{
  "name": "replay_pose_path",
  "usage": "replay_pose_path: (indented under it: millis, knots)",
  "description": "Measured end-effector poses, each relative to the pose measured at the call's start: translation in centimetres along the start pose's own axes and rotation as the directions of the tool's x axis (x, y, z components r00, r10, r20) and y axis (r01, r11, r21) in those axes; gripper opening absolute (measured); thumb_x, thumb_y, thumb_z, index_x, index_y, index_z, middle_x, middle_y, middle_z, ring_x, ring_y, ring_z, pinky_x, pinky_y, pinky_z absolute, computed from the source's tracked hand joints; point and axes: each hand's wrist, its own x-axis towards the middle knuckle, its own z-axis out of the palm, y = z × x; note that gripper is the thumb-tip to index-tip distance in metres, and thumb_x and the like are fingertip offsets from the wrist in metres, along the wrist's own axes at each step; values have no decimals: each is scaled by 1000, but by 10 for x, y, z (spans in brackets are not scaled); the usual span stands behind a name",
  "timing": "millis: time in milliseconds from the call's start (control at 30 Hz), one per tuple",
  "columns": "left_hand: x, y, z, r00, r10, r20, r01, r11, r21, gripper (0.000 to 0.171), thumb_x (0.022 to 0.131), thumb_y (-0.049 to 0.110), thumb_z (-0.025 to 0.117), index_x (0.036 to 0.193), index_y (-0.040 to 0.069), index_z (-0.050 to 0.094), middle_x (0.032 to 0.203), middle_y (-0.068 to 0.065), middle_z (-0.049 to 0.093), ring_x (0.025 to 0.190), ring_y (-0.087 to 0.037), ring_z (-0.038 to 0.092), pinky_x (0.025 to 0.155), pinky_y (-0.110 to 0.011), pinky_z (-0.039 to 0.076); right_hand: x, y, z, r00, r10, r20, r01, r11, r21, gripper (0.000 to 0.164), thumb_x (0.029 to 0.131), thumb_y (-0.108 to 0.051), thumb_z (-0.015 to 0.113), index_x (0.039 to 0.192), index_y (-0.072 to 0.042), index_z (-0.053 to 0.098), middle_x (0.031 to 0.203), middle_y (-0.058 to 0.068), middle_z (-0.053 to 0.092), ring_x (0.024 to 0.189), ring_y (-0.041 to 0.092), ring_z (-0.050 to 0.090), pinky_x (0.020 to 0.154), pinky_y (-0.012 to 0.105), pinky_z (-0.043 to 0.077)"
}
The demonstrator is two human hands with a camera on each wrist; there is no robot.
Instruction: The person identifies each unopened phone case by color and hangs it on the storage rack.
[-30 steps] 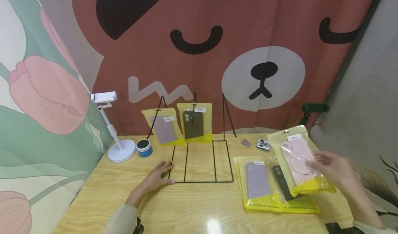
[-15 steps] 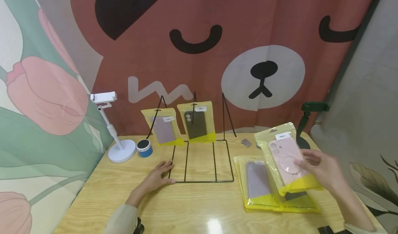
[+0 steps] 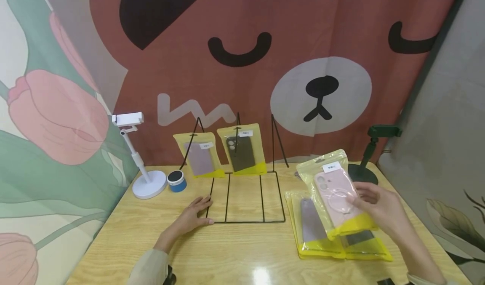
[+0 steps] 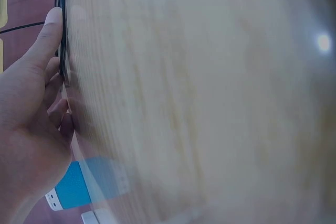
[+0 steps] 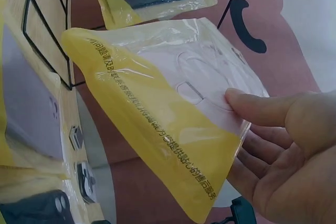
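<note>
My right hand (image 3: 379, 205) pinches a yellow-edged clear plastic pouch with a pink phone case (image 3: 335, 190), its thumb on the front and fingers behind. This pouch is raised over a pile of similar pouches (image 3: 322, 247), where a purple case (image 3: 312, 222) and part of a dark one show. My left hand (image 3: 189, 215) rests on the table, thumb and fingertips touching the front left corner of a black wire display rack (image 3: 250, 222). On the rack's left and middle hooks hang a pouch with a purple case (image 3: 199, 158) and one with a black case (image 3: 242, 154). The right hook (image 3: 273, 142) is bare.
A white phone stand (image 3: 149, 184) and a small blue and white cylinder (image 3: 177, 182) stand left of the rack. At the back right is a dark green stand (image 3: 363, 173). A small earphone case (image 5: 86, 182) shows in the right wrist view.
My right hand has moved left with the pink-case pouch, towards the rack. The hanging black-case pouch has tilted slightly. My left hand stays at the rack's corner.
</note>
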Motion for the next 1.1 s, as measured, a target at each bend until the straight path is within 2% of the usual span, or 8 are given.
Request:
replay_pose_path:
  millis: [300, 567, 900, 1100]
  knots:
    - [1, -2, 1, 1000, -4, 7, 4, 1000, 1, 72, 84, 41, 72, 141, 3, 48, 153, -12, 35, 143, -41, 19, 109, -63, 23, -3, -14, 4, 1000, -20, 10, 20, 1000, 23, 52, 86, -35, 74, 125, -3, 60, 105, 14, 69, 82, -10, 57, 66, 17, 51]
    - [1, -2, 0, 1000, 5, -1, -5, 1000, -2, 72, 84, 39, 72, 141, 3, 48, 153, -13, 35, 142, -42, 19, 108, -64, 24, -7, -27, 9, 999, -19, 39, 19, 1000, 10, 52, 85, -36, 74, 125, -6, 61, 103, 10, 70, 86, 14, 64, 67, 22, 52]
    - [0, -4, 1, 1000, 7, -3, -7, 1000, -1, 71, 84, 39, 72, 141, 3, 48, 153, -13, 35, 142, -41, 19, 108, -64, 24, -10, -41, 17, 996, -88, 14, 88, 996, 17, 48, 83, -34, 76, 121, -7, 63, 102, 8, 70, 84, 2, 63, 70, 18, 52]
    - [0, -5, 0, 1000, 15, -4, -15, 1000, 2, 72, 84, 40, 72, 141, 3, 48, 152, -13, 35, 142, -41, 20, 107, -64, 25, -9, -46, 22, 994, -110, 23, 109, 994, 21, 46, 83, -35, 76, 120, -10, 65, 102, 6, 70, 85, 7, 64, 72, 20, 53]
